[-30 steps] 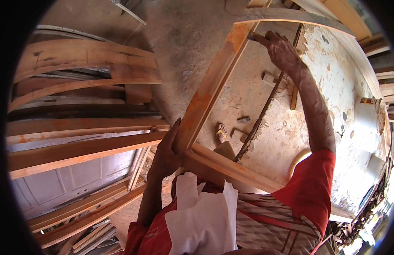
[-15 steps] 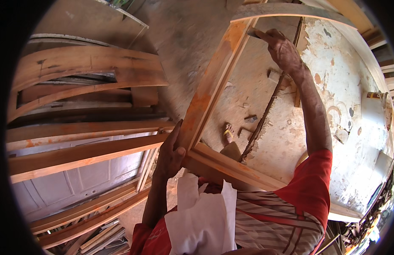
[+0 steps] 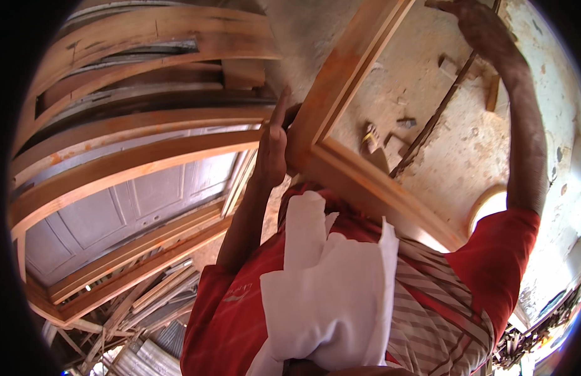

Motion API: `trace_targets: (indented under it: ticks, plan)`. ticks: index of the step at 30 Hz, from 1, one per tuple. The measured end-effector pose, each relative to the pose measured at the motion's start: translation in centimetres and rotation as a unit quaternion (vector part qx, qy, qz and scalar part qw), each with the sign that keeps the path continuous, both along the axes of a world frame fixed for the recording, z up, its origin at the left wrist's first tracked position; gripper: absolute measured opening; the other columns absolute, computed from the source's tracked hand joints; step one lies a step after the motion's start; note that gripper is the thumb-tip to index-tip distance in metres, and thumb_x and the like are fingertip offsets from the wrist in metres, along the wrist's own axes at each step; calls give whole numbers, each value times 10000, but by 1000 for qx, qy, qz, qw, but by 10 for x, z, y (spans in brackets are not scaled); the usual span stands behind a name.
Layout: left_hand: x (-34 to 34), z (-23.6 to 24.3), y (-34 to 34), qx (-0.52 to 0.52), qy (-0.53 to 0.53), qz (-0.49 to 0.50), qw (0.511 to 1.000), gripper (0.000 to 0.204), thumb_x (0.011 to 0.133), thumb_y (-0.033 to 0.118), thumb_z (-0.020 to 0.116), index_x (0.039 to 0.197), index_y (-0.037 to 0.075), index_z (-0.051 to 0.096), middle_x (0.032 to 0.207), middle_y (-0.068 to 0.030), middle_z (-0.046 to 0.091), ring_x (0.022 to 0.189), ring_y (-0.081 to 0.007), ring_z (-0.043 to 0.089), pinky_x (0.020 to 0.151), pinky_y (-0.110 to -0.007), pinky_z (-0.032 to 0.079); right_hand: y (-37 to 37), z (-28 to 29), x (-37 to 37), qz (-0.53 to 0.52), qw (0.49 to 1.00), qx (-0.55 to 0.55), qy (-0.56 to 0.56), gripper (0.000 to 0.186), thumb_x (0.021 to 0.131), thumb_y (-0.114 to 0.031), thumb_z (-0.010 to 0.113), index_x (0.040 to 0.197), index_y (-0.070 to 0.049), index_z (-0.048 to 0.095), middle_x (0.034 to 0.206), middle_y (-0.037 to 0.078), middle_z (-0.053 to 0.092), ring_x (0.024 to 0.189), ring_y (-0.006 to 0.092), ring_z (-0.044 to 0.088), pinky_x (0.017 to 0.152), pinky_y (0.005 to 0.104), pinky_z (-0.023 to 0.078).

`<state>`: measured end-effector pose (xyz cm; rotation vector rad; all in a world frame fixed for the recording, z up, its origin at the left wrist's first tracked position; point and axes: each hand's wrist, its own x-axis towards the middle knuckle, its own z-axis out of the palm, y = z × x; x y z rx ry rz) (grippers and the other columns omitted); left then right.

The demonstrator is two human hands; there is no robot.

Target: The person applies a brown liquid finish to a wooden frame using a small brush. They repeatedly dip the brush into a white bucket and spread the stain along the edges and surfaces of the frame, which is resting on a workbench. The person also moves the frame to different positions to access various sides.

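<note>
A reddish-brown wooden frame [image 3: 340, 81] slants up and away from my chest, its near corner by my left hand. My left hand [image 3: 275, 147] grips the outer side of that corner, one digit pointing up and the others partly behind the wood. Close to the top edge of the view, my right hand [image 3: 485, 28] is out over the frame's opening, fingers closed. A dark, thin thing seems to be in its fingers, but it is too cut off and blurred to name. The frame's near rail [image 3: 391, 188] rests close against my striped red shirt.
At left stand several wooden frames [image 3: 140, 163] and a curved wooden piece [image 3: 171, 31], with a grey panelled door [image 3: 121, 207] among them. A paint-stained white board [image 3: 528, 144] lies at right. Small wood blocks [image 3: 450, 66] lie on the floor near my sandalled foot [image 3: 370, 139].
The view has shifted, so the frame and door appear higher and the frame farther right. My right hand has come off the frame's long rail. My left hand stays at the corner.
</note>
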<state>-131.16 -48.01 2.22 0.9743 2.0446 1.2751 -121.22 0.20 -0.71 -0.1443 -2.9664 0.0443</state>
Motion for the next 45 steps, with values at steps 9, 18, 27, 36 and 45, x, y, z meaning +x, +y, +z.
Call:
trace_targets:
  ticks: [9, 18, 27, 36, 45]
  plan:
    - [-12, -4, -7, 2, -233, 25, 972, 956, 1059, 746, 111, 1631, 18, 350, 1654, -146, 422, 1530, -278, 369, 1276, -431, 239, -92, 50, 89, -93, 972, -206, -61, 426, 1086, -34, 485, 1488, -126, 594, 1338, 178, 683, 1127, 295, 699, 999, 392, 588]
    - [-75, -24, -39, 9, -517, -41, 855, 1042, 1012, 825, 170, 1590, -13, 390, 1490, -194, 575, 1392, -283, 524, 1166, -416, 374, -298, 143, 127, -217, 874, -427, 77, 438, 1076, 29, 530, 1513, 9, 537, 1088, 171, 715, 864, 178, 652, 774, 310, 554]
    - [-147, -30, -26, -23, -468, -177, 865, 1020, 1041, 780, 239, 1568, -84, 364, 1511, -284, 505, 1415, -351, 484, 1216, -470, 335, -425, 140, 146, -512, 715, -418, 227, 416, 1090, -70, 560, 1495, 22, 546, 1037, 89, 724, 833, 114, 636, 757, 272, 547]
    - [-140, -42, 41, -93, -437, -317, 837, 983, 1043, 754, 337, 1581, -68, 349, 1541, -265, 478, 1430, -359, 460, 1222, -475, 322, -508, 111, 244, -738, 516, -109, 421, 415, 1050, -129, 523, 1443, -23, 601, 906, 61, 766, 740, 124, 716, 684, 306, 602]
    - [-118, -47, 147, -53, -346, -346, 871, 986, 1027, 751, 399, 1632, -16, 273, 1609, -240, 406, 1515, -357, 351, 1258, -498, 240, -533, 34, 224, -542, 205, -177, 796, 440, 990, -36, 432, 1386, 82, 583, 1073, 125, 690, 830, 128, 674, 739, 273, 582]
